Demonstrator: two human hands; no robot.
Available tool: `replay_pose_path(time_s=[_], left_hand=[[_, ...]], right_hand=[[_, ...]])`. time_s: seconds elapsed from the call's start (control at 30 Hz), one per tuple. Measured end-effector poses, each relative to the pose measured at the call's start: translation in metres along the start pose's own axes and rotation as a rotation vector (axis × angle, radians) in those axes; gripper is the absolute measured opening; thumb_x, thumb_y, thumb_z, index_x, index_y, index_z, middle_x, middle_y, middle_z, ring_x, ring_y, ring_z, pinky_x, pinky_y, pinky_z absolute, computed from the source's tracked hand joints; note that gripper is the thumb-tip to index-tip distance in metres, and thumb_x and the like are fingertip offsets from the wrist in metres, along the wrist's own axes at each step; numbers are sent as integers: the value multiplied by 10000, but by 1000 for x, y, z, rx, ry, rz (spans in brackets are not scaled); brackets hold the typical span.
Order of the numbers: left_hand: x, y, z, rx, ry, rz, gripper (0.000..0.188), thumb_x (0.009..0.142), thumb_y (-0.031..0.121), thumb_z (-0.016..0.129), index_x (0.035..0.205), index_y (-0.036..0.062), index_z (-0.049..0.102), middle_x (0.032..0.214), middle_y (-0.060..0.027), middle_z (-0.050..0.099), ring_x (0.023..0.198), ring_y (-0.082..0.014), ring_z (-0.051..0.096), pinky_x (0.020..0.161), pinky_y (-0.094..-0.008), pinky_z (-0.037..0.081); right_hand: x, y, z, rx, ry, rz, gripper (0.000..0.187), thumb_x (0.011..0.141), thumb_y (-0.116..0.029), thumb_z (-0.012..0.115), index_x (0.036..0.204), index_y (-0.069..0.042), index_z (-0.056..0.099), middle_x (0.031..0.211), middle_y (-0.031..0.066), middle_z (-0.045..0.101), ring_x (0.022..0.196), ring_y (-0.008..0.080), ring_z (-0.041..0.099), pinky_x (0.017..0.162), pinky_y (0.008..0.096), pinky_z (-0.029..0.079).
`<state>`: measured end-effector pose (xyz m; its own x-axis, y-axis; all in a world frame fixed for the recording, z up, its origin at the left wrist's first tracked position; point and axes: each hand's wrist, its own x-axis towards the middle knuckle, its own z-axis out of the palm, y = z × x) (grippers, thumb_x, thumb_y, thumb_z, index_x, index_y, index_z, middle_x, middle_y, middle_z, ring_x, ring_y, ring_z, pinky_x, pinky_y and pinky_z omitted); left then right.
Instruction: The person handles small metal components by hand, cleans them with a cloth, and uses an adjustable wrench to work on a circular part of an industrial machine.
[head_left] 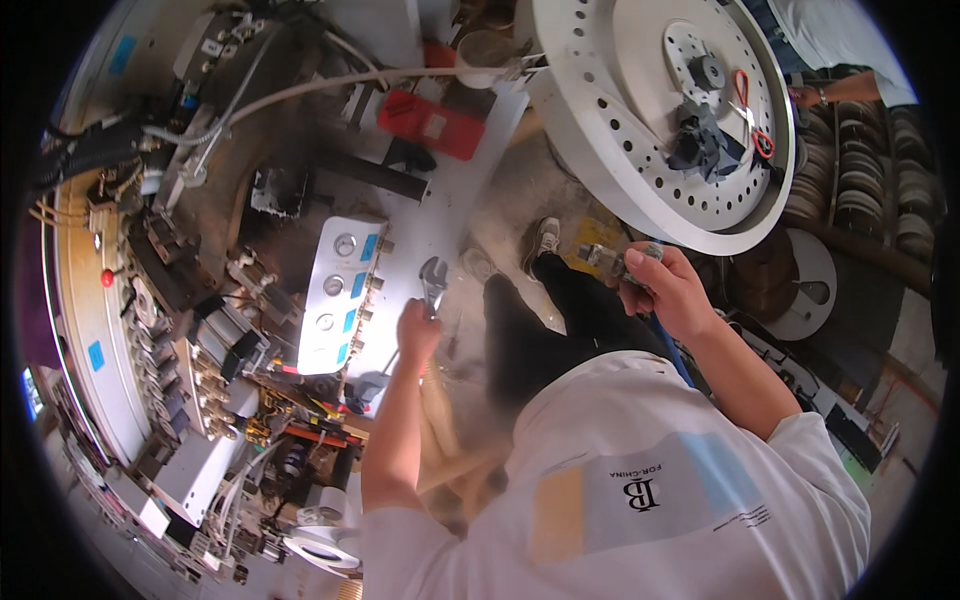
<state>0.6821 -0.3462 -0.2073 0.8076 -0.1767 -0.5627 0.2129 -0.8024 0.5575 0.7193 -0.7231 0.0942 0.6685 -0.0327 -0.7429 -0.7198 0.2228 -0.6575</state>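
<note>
My left hand [418, 330] grips the handle of a steel adjustable wrench [433, 280], whose jaw points up beside a white control panel [340, 295] with round gauges and blue labels. My right hand [665, 290] is closed around a metal air tool [605, 258] fed by a blue hose [672, 352]. The tool's nozzle points left, over my dark trousers and shoes. Both forearms come up from my white shirt at the bottom.
A big white perforated disc [640, 110] stands at upper right with a dark rag [700, 140] and red-handled scissors [752, 115] on it. Machinery, valves and cables crowd the left. A red box [432, 122] lies above. Another person's arm [850, 90] shows at top right.
</note>
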Motion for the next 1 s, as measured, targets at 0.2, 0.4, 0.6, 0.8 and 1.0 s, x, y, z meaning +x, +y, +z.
replay_pose_path(time_s=[0.2,0.4,0.6,0.8,1.0], left_hand=[[-60,168,-43,-707,-209,16,327,947,65,600,1274,66,599,880,-7,684,669,-84,616,617,-245,492],[-89,297,-73,-372,54,206,246,998,217,634,1138,17,668,847,-134,722,741,-233,693,693,-356,530],[-99,352,-97,-175,-7,183,257,975,194,563,1121,22,688,959,-228,727,882,-414,696,804,-473,527],[-102,362,-89,-234,-36,302,267,1006,197,580,1159,-18,619,878,-174,698,791,-314,693,723,-386,531],[-98,351,-78,-453,-74,360,272,1018,206,534,1122,-18,647,808,-136,692,726,-268,680,675,-368,516]], right_hand=[[-12,-15,-11,-204,14,-305,341,1041,-325,598,903,-17,648,691,4,607,607,69,521,557,238,390],[-21,-17,-21,-124,4,-379,326,1045,-286,608,921,12,653,684,-13,578,624,68,521,567,244,410],[-34,-18,-26,22,53,-414,313,1042,-285,620,952,11,667,691,-19,575,636,64,514,582,249,422],[-40,-18,-33,-96,10,-493,310,1033,-315,628,953,-20,687,666,0,596,627,62,529,577,264,438],[-48,-24,-36,-45,-107,-454,335,1066,-311,581,967,3,644,689,7,581,623,79,538,565,251,428]])
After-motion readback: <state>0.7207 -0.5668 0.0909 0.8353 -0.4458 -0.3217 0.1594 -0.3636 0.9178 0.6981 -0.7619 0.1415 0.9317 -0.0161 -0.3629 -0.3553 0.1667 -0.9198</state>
